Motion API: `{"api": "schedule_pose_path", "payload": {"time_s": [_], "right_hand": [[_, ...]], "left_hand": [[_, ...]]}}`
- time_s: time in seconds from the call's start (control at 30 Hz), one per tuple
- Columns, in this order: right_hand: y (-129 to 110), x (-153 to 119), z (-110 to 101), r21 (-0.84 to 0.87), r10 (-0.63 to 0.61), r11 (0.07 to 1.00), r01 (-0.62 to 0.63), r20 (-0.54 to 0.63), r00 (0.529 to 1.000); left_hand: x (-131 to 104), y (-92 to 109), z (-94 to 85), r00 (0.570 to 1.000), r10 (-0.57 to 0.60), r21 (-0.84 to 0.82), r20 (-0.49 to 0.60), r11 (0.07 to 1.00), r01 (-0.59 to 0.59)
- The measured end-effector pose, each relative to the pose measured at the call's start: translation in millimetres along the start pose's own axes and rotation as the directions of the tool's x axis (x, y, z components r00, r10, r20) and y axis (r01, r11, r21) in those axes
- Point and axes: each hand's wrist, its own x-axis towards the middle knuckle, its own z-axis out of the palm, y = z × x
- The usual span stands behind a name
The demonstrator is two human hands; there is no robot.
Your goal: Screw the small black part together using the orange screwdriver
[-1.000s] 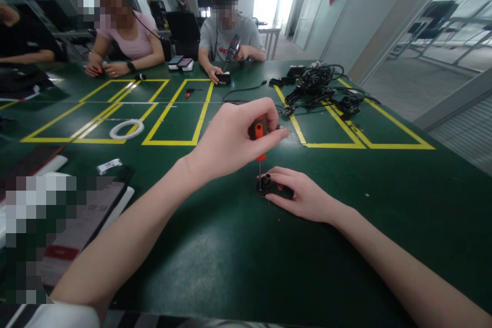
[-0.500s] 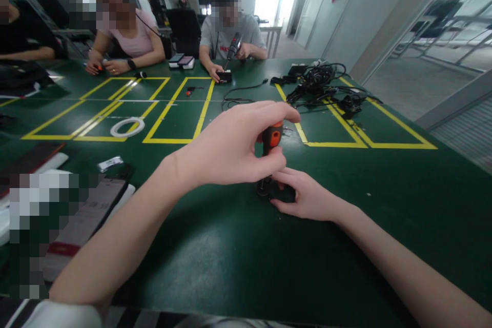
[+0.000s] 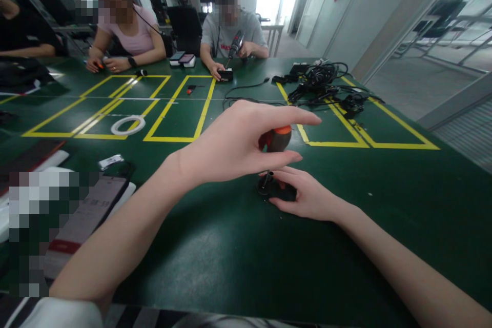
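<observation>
In the middle of the head view, my left hand [image 3: 234,141] is around a screwdriver [image 3: 282,141] with an orange and black handle. Its thumb and index finger stretch apart past the handle; the other fingers are mostly hidden behind it. The screwdriver's shaft [image 3: 270,176] points down toward a small black part [image 3: 263,186] with a round end, lying on the green table. From the right, my right hand [image 3: 303,192] grips this black part between thumb and fingers, holding it against the tabletop. Its exact kind cannot be made out.
Tangled black cables [image 3: 319,84] lie at the back right. A white ring [image 3: 128,125], a small white packet [image 3: 110,162] and a phone-like device [image 3: 90,205] are on the left. Across the table [image 3: 200,266], a person [image 3: 234,36] holds a power drill [image 3: 236,45]; others sit further left.
My left thumb and index finger have spread and reached further right, and the screwdriver handle has tilted, its orange end now facing up. My right hand has stayed on the black part.
</observation>
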Motion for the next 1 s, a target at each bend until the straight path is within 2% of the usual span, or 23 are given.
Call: {"api": "schedule_pose_path", "payload": {"time_s": [0.1,0.27,0.5,0.73,0.9,1.0], "right_hand": [[0.0,-0.6,0.3,-0.02,0.022,1.0,-0.022,0.009,1.0],[2.5,-0.7,3.4,-0.07,0.029,0.997,-0.03,-0.008,1.0],[6.3,0.4,9.5,-0.068,-0.041,0.997,0.036,-0.07,0.997],[2.6,2.7,10.3,-0.099,-0.056,0.994,0.047,-0.09,0.994],[-1.4,4.0,10.7,-0.157,-0.024,0.988,0.01,-0.084,0.996],[-4.3,5.1,13.4,-0.187,0.001,0.982,-0.018,-0.094,0.996]], "left_hand": [[0.1,-1.5,3.2,1.0,0.004,0.048,-0.025,0.999,-0.003],[0.5,-3.5,8.6,1.0,-0.01,0.1,-0.009,0.995,0.011],[-0.2,-2.8,9.1,0.998,0.057,0.092,-0.014,0.994,-0.056],[3.4,-0.9,11.5,0.997,0.05,0.068,-0.058,0.997,-0.046],[1.6,-1.6,11.8,0.998,0.024,0.06,-0.053,0.998,-0.021],[0.7,-2.8,12.0,0.998,0.056,0.083,-0.039,0.995,-0.052]]}}
